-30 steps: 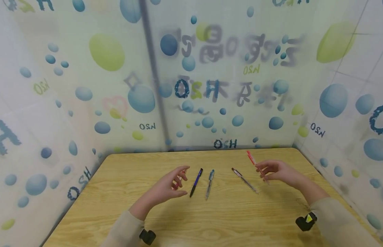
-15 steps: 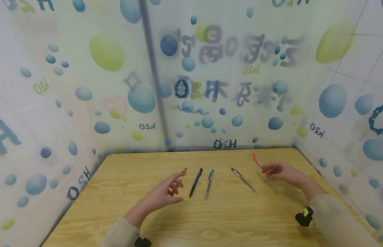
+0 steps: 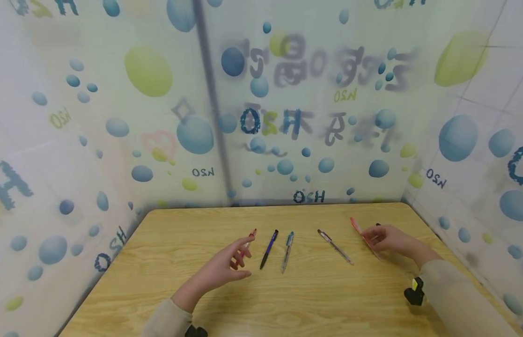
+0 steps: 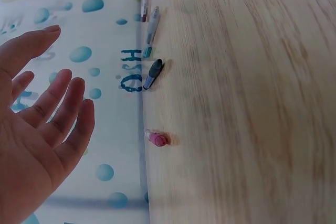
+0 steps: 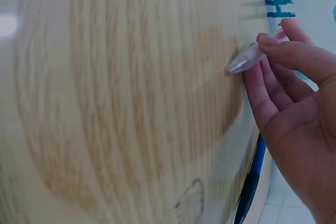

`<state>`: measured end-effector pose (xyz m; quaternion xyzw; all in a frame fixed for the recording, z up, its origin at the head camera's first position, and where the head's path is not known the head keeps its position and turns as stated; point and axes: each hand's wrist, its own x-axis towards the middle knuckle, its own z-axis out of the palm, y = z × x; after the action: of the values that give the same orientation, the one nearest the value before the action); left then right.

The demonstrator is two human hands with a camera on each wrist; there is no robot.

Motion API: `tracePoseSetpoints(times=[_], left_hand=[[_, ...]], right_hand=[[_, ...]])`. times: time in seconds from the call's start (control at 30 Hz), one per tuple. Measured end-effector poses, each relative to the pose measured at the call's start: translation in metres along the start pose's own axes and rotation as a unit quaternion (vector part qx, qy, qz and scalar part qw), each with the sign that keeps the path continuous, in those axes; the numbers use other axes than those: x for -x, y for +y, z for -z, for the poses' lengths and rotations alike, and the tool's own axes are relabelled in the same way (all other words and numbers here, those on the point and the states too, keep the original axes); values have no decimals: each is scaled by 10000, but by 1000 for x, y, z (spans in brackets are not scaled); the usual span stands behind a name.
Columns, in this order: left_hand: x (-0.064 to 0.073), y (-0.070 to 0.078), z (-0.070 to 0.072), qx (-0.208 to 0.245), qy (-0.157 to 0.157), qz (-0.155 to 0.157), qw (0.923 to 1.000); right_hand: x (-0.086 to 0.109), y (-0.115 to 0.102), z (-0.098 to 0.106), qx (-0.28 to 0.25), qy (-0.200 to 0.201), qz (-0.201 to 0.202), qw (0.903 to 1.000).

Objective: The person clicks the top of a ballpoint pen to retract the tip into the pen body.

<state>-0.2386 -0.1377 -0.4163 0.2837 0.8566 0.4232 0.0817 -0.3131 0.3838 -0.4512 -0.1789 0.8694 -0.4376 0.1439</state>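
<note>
My left hand [image 3: 225,262] hovers over the table with its fingers relaxed and nothing between them. Partly hidden behind those fingers is a red pen [image 3: 253,232], which the left wrist view shows lying on the wood apart from the hand. On the right, my right hand [image 3: 391,241] pinches a pink-red pen [image 3: 355,225] between thumb and fingers, its clear tip slanting down close to the tabletop. Beyond this hand lies another pen, mostly hidden in the head view; the right wrist view shows its blue barrel [image 5: 258,156] and dark grip.
Between the hands lie a blue-and-black pen [image 3: 268,249], a clear pen with a teal top [image 3: 288,252] and a clear pen with a brown top [image 3: 335,246]. The wooden table [image 3: 286,304] meets a patterned curtain [image 3: 278,93] at its back and sides.
My right hand has moved right and lower with the pink-red pen, exposing a dark pen end behind it. The left hand has drawn back slightly leftward, and the red pen's top now shows.
</note>
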Motion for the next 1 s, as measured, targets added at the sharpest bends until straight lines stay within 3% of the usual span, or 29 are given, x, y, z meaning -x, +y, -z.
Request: tracePoseSetpoints(times=[0.13,0.6,1.0], left_hand=[[1,0,0,-14,-15,-11,10000],[-1,0,-1,-107,-12,13,9999],[-1,2,-3,-138,13,-3,9999]], right_hand=[[1,4,1,102,-110,-122,9998],[-3,2,1,-8,-396,84,9992],[-9,12,0,15,-342,129,9993]])
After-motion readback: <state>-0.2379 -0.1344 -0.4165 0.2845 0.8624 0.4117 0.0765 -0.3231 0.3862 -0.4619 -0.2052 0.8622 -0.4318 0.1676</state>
